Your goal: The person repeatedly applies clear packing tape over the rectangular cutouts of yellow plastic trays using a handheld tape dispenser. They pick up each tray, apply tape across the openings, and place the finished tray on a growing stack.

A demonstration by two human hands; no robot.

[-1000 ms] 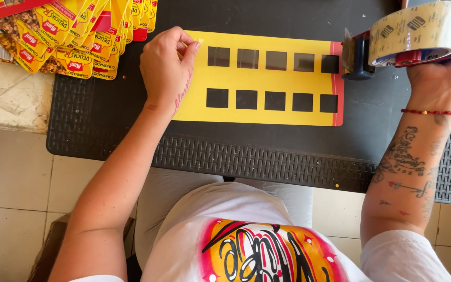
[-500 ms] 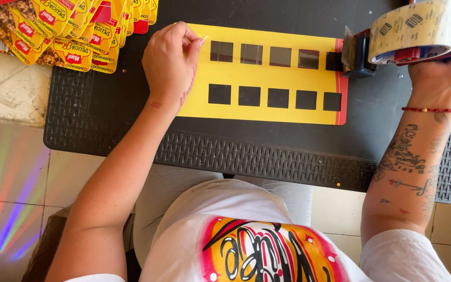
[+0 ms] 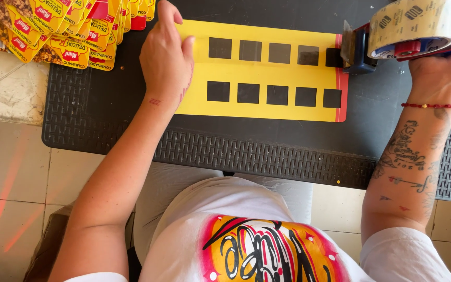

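Pale floor tiles (image 3: 11, 177) lie below a black ribbed bench (image 3: 267, 156), seen from above the seated person's lap. Left hand (image 3: 167, 57) lies flat with fingers together, palm pressing the near-left end of a yellow card (image 3: 272, 73) that has two rows of square cut-outs and a red strip along its far-right end. Half a second ago that hand was curled, fingertips pinched at the card's upper left corner; now it is flattened and has shifted onto the card's edge, so the card reads as pinned down rather than being adjusted. Right hand (image 3: 439, 62) is wrapped around the handle of a tape dispenser (image 3: 408, 31), its roll of clear-tan tape facing the camera; the dispenser's black nose touches the card's red end, at the top row, much as it did a moment back. Judging from this, the card is held at both ends and the dispenser is poised at the right end of the upper row. Up and left of the left hand, a heap of yellow sachets (image 3: 53, 26) overlaps the bench's corner and reaches close to the card's top left edge, leaving little slack there. Toward the body from both hands, bare bench runs to the ribbed front edge. Beyond the right hand the bench's right edge is close. Between the hands, the card's length is unobstructed.
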